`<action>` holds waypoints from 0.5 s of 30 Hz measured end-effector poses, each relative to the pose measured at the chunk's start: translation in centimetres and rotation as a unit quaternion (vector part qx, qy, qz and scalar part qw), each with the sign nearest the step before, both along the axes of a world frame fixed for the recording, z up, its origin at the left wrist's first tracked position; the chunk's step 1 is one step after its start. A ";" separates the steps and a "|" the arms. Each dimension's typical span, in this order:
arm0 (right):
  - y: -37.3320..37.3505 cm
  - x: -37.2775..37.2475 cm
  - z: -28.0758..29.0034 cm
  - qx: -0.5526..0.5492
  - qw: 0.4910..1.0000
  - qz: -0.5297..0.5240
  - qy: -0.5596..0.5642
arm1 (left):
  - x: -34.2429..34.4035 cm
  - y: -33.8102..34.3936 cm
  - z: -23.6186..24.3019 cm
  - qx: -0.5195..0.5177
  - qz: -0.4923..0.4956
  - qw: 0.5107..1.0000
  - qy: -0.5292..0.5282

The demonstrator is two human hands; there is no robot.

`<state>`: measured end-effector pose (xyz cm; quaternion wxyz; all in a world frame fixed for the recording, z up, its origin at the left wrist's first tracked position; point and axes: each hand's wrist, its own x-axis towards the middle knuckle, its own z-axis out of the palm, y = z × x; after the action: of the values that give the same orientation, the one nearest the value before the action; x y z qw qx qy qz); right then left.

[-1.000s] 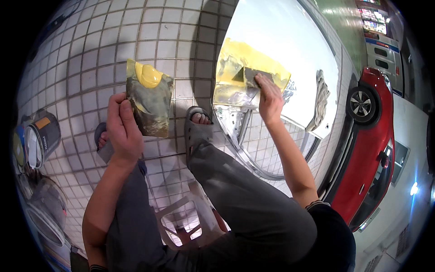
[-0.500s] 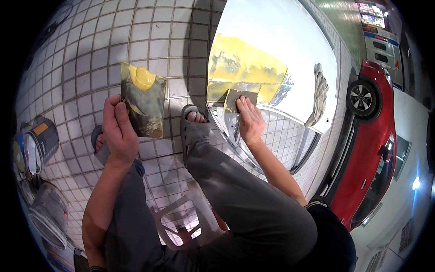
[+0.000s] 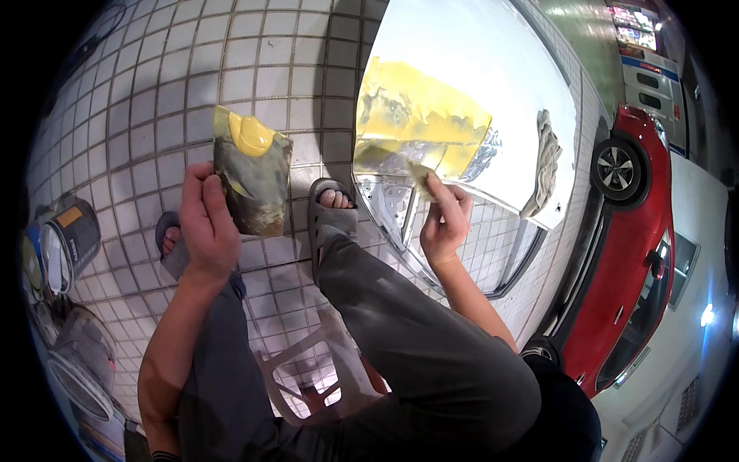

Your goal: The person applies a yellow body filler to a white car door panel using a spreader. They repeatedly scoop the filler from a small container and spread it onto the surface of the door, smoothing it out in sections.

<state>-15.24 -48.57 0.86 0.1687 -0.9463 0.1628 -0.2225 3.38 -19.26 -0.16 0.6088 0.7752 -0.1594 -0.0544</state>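
Note:
My left hand [image 3: 209, 231] is closed on the left edge of a flat, dark mixing board [image 3: 250, 185]. A mound of yellow body filler [image 3: 252, 136] sits at the board's far end. Between the thumb and fingers of my right hand [image 3: 446, 223] is a thin filler spreader [image 3: 420, 179], seen nearly edge-on and smeared yellow. It is at the near edge of the yellow patch [image 3: 454, 123] on a white car door [image 3: 469, 58]; I cannot tell whether it touches. Grey streaks show through the patch.
A crumpled grey cloth [image 3: 546, 165] lies on the door's right side. At far left stand a tin can [image 3: 75, 239] and a clear bucket [image 3: 81, 362]. A plastic stool [image 3: 327, 369] is under me on the tiled floor [image 3: 177, 100]. A red car [image 3: 616, 285] is at right.
My right hand has turned the spreader from lying flat on the door's near edge to nearly edge-on, baring a greyer strip of the patch. The left hand and board have shifted slightly right.

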 end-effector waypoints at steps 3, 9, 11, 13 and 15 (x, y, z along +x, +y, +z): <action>1.8 1.1 -0.7 0.351 0.921 -0.110 -0.128 | -0.9 -0.3 -0.3 0.010 -0.024 0.999 0.021; 6.9 6.4 2.4 0.633 0.740 -0.076 -0.214 | -3.1 -1.6 0.0 -0.015 -0.129 0.990 0.050; 7.7 6.7 3.2 0.647 0.731 -0.042 -0.212 | -3.5 -2.1 0.6 -0.003 -0.143 0.988 0.054; 8.2 6.8 3.4 0.649 0.736 0.019 -0.194 | -3.6 -2.6 0.8 0.005 -0.126 0.991 0.043; 8.1 5.9 2.5 0.615 0.772 0.021 -0.157 | -3.5 -2.6 0.8 0.033 -0.122 0.991 0.049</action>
<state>-9.35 -40.51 3.40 0.7426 -0.5956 0.2168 -0.2165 -0.07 -21.83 0.61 0.5786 0.7660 -0.2209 -0.1720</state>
